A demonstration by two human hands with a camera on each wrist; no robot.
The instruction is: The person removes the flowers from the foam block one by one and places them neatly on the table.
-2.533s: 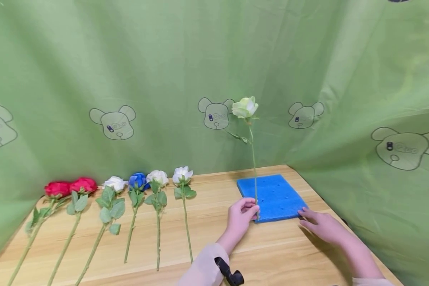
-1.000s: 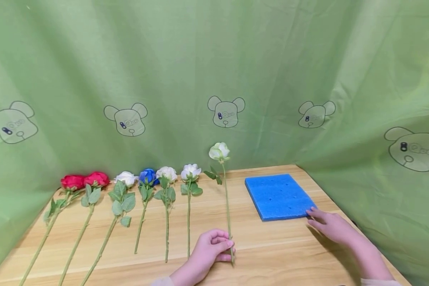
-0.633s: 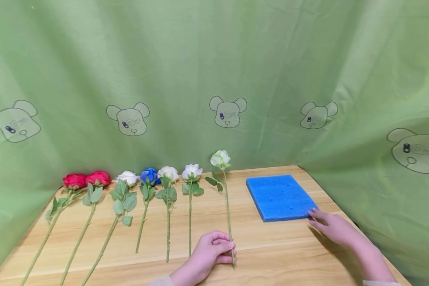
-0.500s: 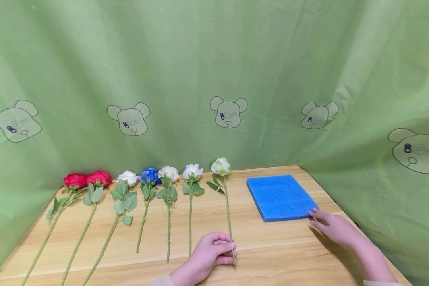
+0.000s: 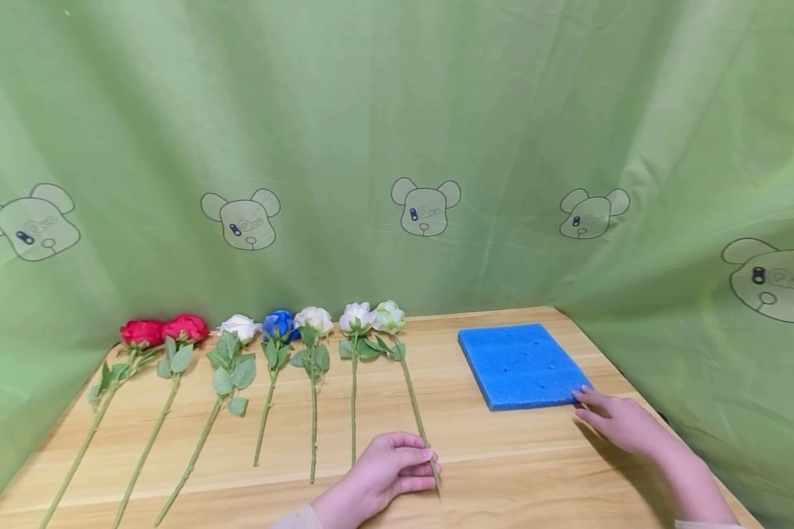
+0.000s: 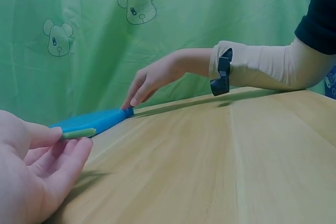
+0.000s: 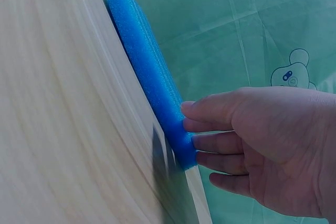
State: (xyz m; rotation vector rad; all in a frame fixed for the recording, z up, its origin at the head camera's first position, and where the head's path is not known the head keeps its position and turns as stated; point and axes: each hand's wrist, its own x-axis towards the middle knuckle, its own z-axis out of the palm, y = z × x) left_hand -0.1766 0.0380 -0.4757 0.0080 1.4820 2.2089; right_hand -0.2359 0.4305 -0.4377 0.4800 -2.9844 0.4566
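My left hand [image 5: 385, 474] pinches the lower stem of a green-tinged white rose [image 5: 389, 317]. That rose leans left, its bloom beside the nearest white rose [image 5: 357, 317] in the row. In the left wrist view the cut end of the stem [image 6: 79, 133] pokes out between thumb and fingers. A flat blue foam slab [image 5: 523, 367] with small holes lies at the right of the table. The fingertips of my right hand [image 5: 625, 425] touch its near right corner. Those fingers are extended along the slab's edge in the right wrist view, with nothing gripped.
Left of the held rose lie two red roses [image 5: 141, 333], a white rose [image 5: 238, 328], a blue rose [image 5: 279, 325] and a cream rose [image 5: 314, 320], blooms toward the back edge. A green curtain [image 5: 331, 147] with bear drawings surrounds the wooden table [image 5: 490, 477].
My left hand has carried the green-tinged rose from upright over the slab's near edge leftward and lowered it, its bloom tipping toward the row. My right hand stays at the slab's corner.
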